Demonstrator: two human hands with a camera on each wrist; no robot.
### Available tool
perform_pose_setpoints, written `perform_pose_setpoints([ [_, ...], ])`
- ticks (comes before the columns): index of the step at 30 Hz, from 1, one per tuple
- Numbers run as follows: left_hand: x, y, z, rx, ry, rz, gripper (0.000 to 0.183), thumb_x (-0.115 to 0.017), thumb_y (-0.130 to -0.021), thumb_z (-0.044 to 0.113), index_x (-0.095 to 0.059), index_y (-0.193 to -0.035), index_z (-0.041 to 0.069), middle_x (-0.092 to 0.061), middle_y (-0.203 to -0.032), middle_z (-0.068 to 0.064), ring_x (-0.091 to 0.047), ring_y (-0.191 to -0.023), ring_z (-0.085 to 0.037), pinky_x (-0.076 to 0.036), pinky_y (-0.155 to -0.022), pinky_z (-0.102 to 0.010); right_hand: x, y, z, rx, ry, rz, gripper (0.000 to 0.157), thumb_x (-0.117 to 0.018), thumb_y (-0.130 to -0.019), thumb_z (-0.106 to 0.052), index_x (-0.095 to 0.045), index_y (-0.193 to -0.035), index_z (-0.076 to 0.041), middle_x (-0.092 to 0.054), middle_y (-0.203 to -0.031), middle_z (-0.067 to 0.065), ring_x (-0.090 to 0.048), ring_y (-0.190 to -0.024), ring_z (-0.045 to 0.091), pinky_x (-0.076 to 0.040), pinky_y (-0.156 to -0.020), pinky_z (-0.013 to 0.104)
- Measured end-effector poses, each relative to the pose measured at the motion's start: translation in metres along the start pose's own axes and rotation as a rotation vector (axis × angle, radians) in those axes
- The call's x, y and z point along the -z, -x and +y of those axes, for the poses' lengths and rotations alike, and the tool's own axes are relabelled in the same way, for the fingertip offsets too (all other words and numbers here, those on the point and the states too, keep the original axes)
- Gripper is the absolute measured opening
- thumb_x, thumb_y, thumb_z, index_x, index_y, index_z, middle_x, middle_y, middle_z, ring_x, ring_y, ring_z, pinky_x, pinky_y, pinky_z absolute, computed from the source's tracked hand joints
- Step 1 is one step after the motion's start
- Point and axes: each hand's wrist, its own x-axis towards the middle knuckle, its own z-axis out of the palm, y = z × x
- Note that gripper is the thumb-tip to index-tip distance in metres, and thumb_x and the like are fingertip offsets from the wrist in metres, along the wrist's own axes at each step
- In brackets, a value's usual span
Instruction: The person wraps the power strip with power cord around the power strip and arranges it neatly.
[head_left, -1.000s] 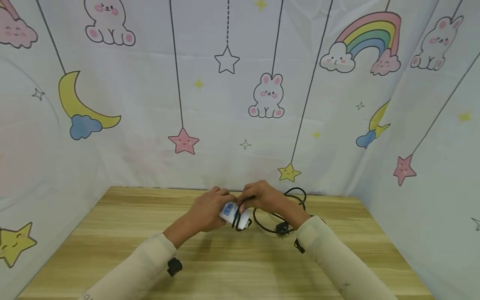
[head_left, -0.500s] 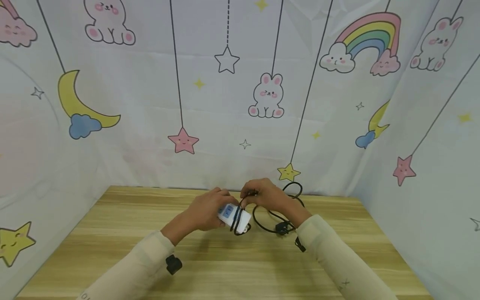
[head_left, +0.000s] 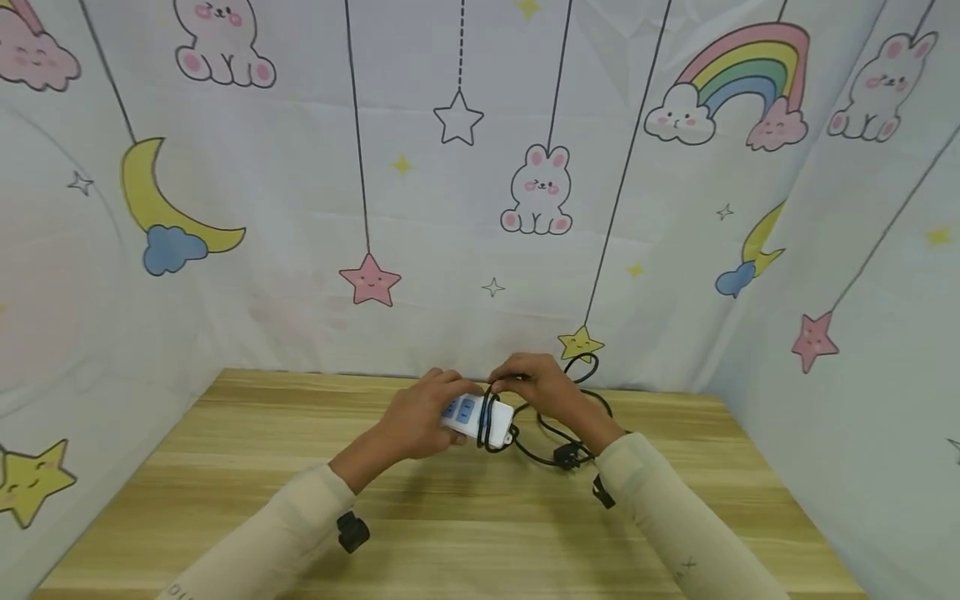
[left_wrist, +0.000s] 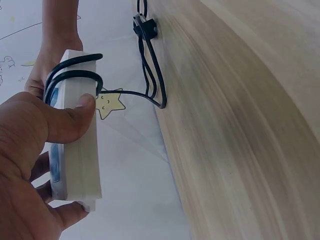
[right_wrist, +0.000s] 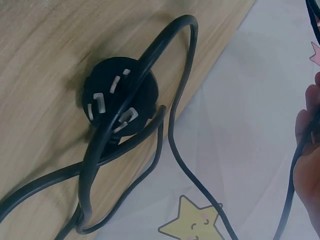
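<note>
Gripping power strip [head_left: 474, 423] and cord [right_wrist: 87, 175], hands [head_left: 422, 417] [head_left: 542, 388] are curled.

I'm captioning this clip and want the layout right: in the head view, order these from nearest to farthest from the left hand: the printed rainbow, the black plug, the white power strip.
1. White power strip: held in the left hand.
2. Black plug: to the right, beyond the strip.
3. Printed rainbow: farthest, high in the upper right.
</note>
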Motion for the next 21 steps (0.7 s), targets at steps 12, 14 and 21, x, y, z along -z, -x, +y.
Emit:
perform_pose_setpoints([
  [12, -0.007, -0.002, 0.009, 0.062, 0.053, 0.108, 0.070, -0.100, -0.082, 0.017, -0.072, -0.146, 0.020, -0.073, -0.139, -0.005, -0.064, -0.122, -0.028, -0.064, -0.087, -0.051, -0.003, 0.003, 0.004, -0.104, 0.073, 0.001, 0.034, -0.066, -0.110, -0.001, -0.080, -0.140, -0.009, -0.083, -0.119, 0.013, -0.072, -0.106, 0.026, -0.062, -0.094, 0.038],
  [14, -0.007, -0.003, 0.011, 0.081, 0.062, 0.122, 0.070, -0.100, -0.082, 0.018, -0.071, -0.146, 0.021, -0.073, -0.140, -0.005, -0.064, -0.122, -0.028, -0.064, -0.087, -0.050, -0.006, 0.004, 0.005, -0.109, 0.128, -0.005, 0.038, -0.066, -0.110, -0.001, -0.077, -0.146, -0.010, -0.081, -0.117, 0.012, -0.068, -0.101, 0.022, -0.059, -0.091, 0.037],
  [21, -0.005, -0.007, 0.016, 0.100, 0.072, 0.196, 0.070, -0.101, -0.082, 0.020, -0.072, -0.145, 0.019, -0.073, -0.138, -0.007, -0.065, -0.118, -0.029, -0.063, -0.085, -0.048, -0.020, 0.009, 0.007, -0.118, 0.294, 0.004, 0.057, -0.078, -0.104, -0.011, -0.065, -0.160, -0.014, -0.078, -0.111, 0.013, -0.054, -0.087, 0.016, -0.053, -0.081, 0.034],
])
